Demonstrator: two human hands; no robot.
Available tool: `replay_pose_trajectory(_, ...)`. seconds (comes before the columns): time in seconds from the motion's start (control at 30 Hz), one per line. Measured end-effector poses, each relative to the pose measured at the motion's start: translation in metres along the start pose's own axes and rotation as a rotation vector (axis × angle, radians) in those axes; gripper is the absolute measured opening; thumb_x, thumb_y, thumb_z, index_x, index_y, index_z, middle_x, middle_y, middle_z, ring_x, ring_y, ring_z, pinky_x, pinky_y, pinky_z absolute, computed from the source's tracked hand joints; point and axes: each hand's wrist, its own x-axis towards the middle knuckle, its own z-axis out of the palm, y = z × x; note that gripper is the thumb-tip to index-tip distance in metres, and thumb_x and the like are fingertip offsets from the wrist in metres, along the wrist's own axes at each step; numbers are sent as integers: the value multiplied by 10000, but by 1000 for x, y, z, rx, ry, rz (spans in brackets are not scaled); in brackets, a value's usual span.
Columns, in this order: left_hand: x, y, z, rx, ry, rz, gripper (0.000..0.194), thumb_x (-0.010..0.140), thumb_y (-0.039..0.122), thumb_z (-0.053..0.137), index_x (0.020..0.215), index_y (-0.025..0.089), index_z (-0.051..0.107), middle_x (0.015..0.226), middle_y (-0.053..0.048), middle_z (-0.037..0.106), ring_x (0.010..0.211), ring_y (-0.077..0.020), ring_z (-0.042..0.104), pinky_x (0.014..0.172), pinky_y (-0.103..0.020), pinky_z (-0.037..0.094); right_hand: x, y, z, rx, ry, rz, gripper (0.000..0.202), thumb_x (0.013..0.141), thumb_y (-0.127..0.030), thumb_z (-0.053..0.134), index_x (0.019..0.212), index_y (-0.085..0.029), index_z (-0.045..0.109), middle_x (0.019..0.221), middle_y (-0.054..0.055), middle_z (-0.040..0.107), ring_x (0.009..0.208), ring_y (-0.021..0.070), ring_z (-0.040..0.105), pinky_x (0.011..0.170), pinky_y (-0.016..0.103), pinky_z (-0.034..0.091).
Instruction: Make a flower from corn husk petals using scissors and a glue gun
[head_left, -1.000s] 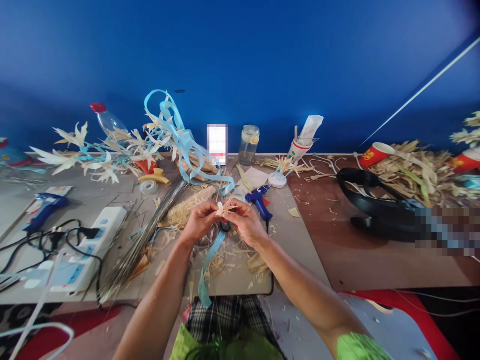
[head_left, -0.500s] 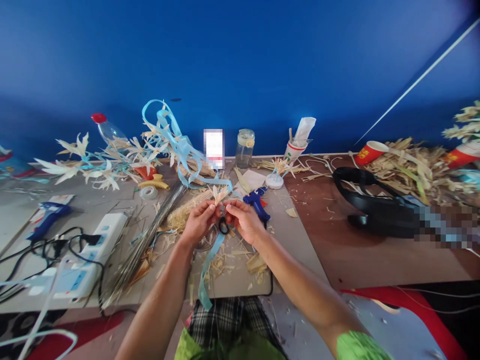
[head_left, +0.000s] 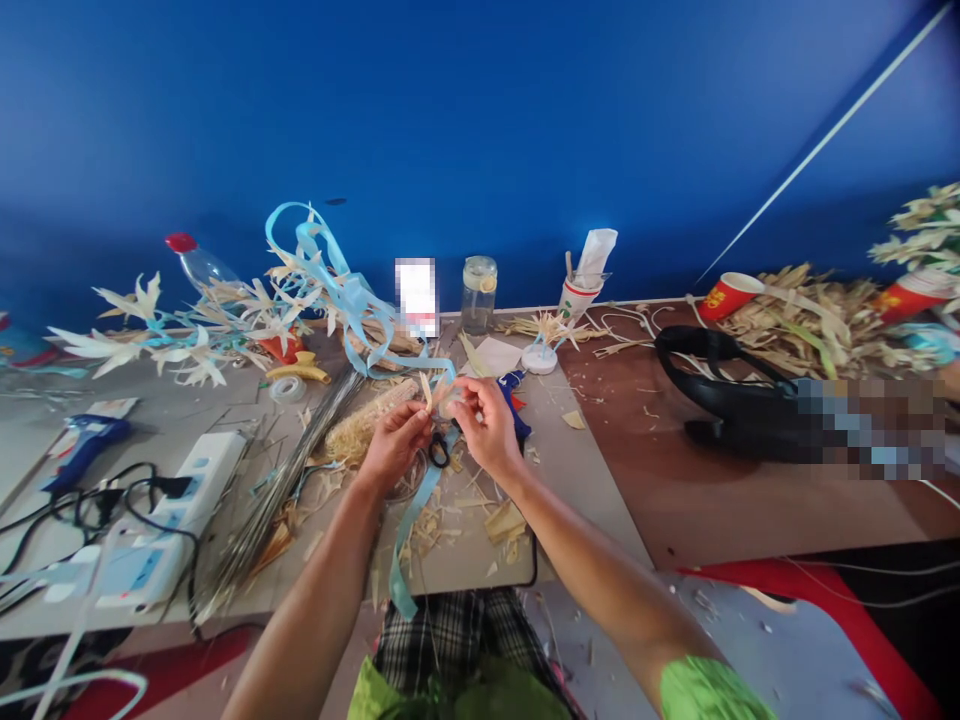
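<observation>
My left hand (head_left: 397, 438) is closed in a pinch on a small pale husk flower (head_left: 427, 394) at the middle of the table. Close on its right, my right hand (head_left: 484, 420) has thumb and fingers pressed together at the flower's petals. Black-handled scissors (head_left: 439, 451) lie just below, between the hands. A light blue ribbon (head_left: 409, 540) hangs from there over the table's front edge, and more blue ribbon (head_left: 360, 300) loops up behind my left hand. A blue glue gun (head_left: 517, 402) lies partly hidden behind my right hand.
Left are a bundle of wires (head_left: 277, 490), a power strip (head_left: 180, 510), another glue gun (head_left: 86, 450) and husk flowers (head_left: 187, 350). A glass jar (head_left: 478, 295) and a white cup (head_left: 579, 298) stand at the back. Right lie a black strapped object (head_left: 742, 400) and dried husks (head_left: 817, 320).
My right hand has risen slightly and turned over the flower, its fingers now higher at the petals. The whole view has shifted a little, moving the table's things leftward.
</observation>
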Motion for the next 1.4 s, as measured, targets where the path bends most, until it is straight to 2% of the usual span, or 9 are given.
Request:
replay_pose_trajectory(0.1,-2,-2,2,57,-44,-19,248,675,332,731,777,141,609,554,32,500,495,-57,429,474,-177,336,1,-1,-3,-143,10,-115,257,811,-285,556,1055,-217,601,948,61,522,700,130,478,655,271,432)
replay_pose_trajectory(0.27,-4,-2,4,75,-72,-3,309,708,412,691,808,125,631,604,4,526,528,-68,455,504,-202,383,2,-2,-3,-205,-11,-162,110,829,-242,529,795,-200,624,848,51,511,746,149,491,664,276,434)
replay_pose_trajectory(0.53,0,-3,3,226,-54,72,274,678,386,717,737,130,640,566,14,548,482,-56,452,478,-188,356,1,-6,-2,-103,-84,-130,69,788,-242,582,795,-191,628,873,36,500,656,113,466,643,279,429)
replay_pose_trajectory(0.77,-2,2,5,322,-95,33,285,699,391,701,763,121,638,558,17,534,464,-54,434,463,-186,345,1,-3,0,-144,-33,-78,74,779,-236,585,729,-196,623,880,42,498,709,131,477,641,281,442)
replay_pose_trajectory(0.97,-3,4,11,329,-4,67,299,678,410,708,715,124,631,506,34,488,439,-49,395,432,-176,306,-4,-3,3,-277,-10,-279,82,794,-207,571,759,-215,645,920,70,475,882,187,488,780,348,448)
replay_pose_trajectory(1.03,-4,5,14,320,24,77,314,665,425,709,681,127,614,483,41,468,427,-47,377,421,-175,289,-7,-1,4,-322,-14,-327,83,796,-201,572,772,-220,649,962,76,474,865,184,492,811,375,439)
replay_pose_trajectory(1.17,-5,6,15,303,61,107,323,650,431,712,642,133,589,465,50,458,419,-44,368,418,-173,289,-13,2,9,-352,-43,-335,103,812,-195,556,802,-219,656,1114,92,432,683,115,472,741,358,449)
replay_pose_trajectory(1.33,-6,6,13,313,56,125,299,661,420,710,670,141,603,510,37,511,444,-58,417,440,-187,340,-15,-2,5,-326,-54,-323,100,794,-235,573,859,-225,648,1153,100,428,719,136,487,783,390,447)
replay_pose_trajectory(1.4,-6,4,12,336,74,158,273,675,396,707,674,144,602,529,36,518,459,-57,421,453,-186,343,-14,-5,0,-309,-2,-318,192,769,-283,597,947,-221,632,1172,108,415,774,160,498,813,407,444)
